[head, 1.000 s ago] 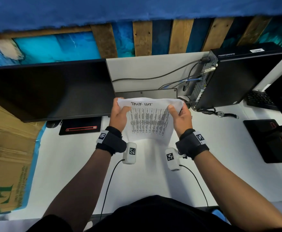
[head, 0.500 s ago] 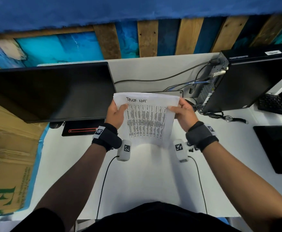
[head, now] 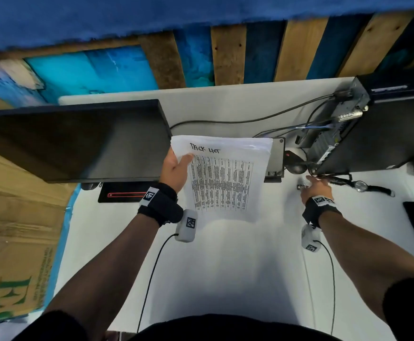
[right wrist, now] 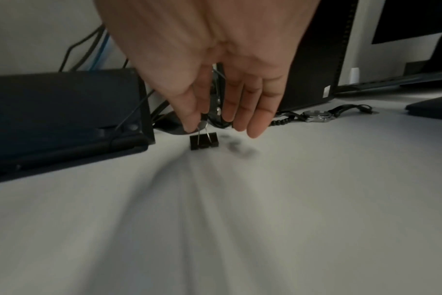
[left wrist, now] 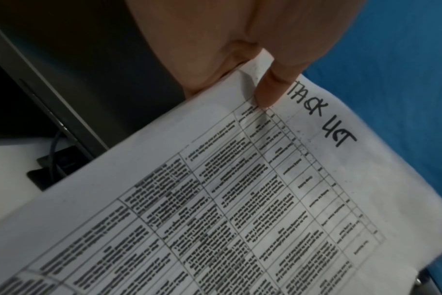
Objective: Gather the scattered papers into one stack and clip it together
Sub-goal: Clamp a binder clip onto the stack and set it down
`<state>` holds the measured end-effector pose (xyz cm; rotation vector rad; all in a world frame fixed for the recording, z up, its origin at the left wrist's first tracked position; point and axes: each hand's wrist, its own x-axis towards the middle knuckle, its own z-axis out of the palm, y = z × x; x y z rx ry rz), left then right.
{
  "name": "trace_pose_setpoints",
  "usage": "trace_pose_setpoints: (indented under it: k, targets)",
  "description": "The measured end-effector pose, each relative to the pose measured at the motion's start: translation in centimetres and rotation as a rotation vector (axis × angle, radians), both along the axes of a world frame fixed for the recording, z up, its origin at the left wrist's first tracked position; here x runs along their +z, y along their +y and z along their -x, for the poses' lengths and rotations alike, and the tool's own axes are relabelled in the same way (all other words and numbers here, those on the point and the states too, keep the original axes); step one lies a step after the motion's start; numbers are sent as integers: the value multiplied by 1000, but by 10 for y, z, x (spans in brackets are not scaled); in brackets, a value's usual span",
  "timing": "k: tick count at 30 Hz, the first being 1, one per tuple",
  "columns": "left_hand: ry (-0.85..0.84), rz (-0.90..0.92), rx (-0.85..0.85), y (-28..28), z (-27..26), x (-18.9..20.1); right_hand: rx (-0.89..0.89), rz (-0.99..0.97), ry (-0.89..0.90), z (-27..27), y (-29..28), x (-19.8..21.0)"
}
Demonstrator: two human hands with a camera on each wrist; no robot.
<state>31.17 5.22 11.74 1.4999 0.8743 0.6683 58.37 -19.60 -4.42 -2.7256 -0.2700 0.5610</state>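
My left hand [head: 176, 168]: holds the stack of papers [head: 225, 178] by its upper left corner, thumb [left wrist: 273, 87] pressed on the top sheet, fingers behind. The stack is lifted off the desk [head: 225, 267], top edge toward the wall, handwritten heading uppermost, printed table below. Its left edge sits just beside the corner of the monitor [head: 78, 141]; its right edge overlaps a flat dark device [head: 276, 161] lying on the desk.

My right hand [head: 315, 188]: reached out to the right of the papers, thumb and forefinger pinching the wire handle of a black binder clip [right wrist: 203, 142]; the other fingers [right wrist: 255, 111] hang straight and loose. The clip's body touches or nearly touches the desk; I cannot tell which.

Edges and room: clip lies between the flat dark device on its left and the black computer case [head: 373, 134] on its right, with cables [head: 250, 119] behind. A wristwatch [head: 361, 185] lies just right of my hand, near the case. A wide bare stretch of desk runs from the papers back to my body.

Surface and room: white desk, smooth. Cardboard box [head: 16, 242] at the left edge. Wall of wooden planks and blue panels [head: 201, 60] behind.
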Motion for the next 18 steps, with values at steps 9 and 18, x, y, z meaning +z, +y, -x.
trace_pose_setpoints:
  k: [9,18]
  targets:
    - [1,-39,-13,-3,-1,-1,166,186,-29,8,8,0]
    - [13,-28,-32,-9,-3,0,-32,-82,101,30,-16,4]
